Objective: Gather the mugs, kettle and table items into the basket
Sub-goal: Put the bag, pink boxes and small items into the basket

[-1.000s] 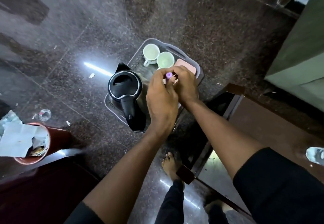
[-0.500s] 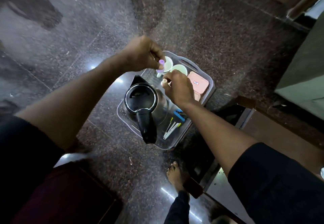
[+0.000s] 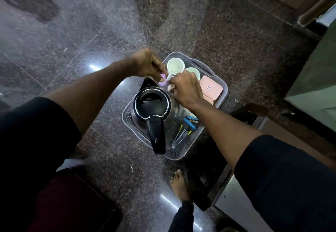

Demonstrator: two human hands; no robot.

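Your left hand (image 3: 145, 64) hangs over the far left edge of the basket (image 3: 127, 121), fingers curled, pinching a small purple cap (image 3: 162, 81) between thumb and fingertips. Your right hand (image 3: 185, 88) is just beside it, over the middle of the basket, fingers closed round a small pale item (image 3: 171, 87) that is mostly hidden under the knuckles; you cannot tell what it is. The two hands are close together but not touching.

The grey perforated basket sits on the dark speckled floor (image 3: 91, 32). Inside it, the black kettle (image 3: 151, 104) fills the left side, lid up, its handle pointing toward the near edge. Two pale mugs stand at the far end: one mug (image 3: 175, 66) near the far left corner, the second mug (image 3: 193, 72) just to its right, partly behind your right hand. A pink lidded box (image 3: 211, 88) lies along the right edge, and another pink piece shows under it. At the near right corner lie a blue stapler (image 3: 190, 121) and a few thin yellow-tipped metal tools (image 3: 181, 134), side by side.

Your bare foot (image 3: 179, 184) stands on the floor just near the basket's near edge, beside a low metal-framed stool (image 3: 236, 177).
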